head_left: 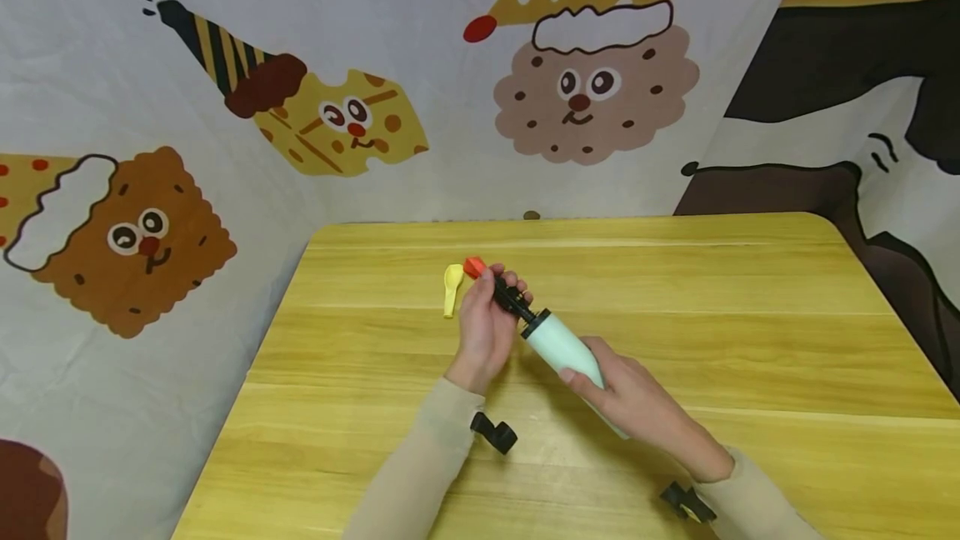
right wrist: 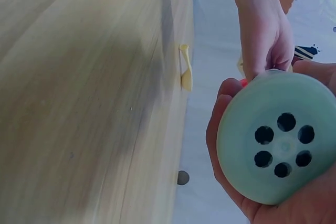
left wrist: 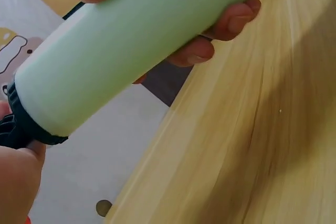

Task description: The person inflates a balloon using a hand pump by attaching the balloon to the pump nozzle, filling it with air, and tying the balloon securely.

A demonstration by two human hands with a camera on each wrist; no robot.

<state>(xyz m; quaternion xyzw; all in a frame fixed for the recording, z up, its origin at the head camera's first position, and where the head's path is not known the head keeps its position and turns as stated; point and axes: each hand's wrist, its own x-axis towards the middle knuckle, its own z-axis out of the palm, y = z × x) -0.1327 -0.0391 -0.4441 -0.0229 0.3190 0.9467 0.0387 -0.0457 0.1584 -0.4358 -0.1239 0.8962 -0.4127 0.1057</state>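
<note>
A mint-green balloon hand pump (head_left: 564,348) with a black collar and nozzle end is held slantwise over the table. My right hand (head_left: 637,394) grips its body, thumb on one side and fingers round the other. At the black end, my left hand (head_left: 482,327) holds the nozzle part, its fingers curled about it. A red balloon (head_left: 473,266) sticks out past the left fingertips at the pump's tip; its neck is hidden by the hand. In the right wrist view the pump's round base (right wrist: 284,146) shows several dark holes.
A flat yellow balloon (head_left: 452,290) lies on the wooden table (head_left: 360,407), just left of the left hand. Behind the table's far edge hangs a pale cloth (head_left: 450,182) printed with cartoon figures. Black camera mounts (head_left: 495,433) sit at both wrists.
</note>
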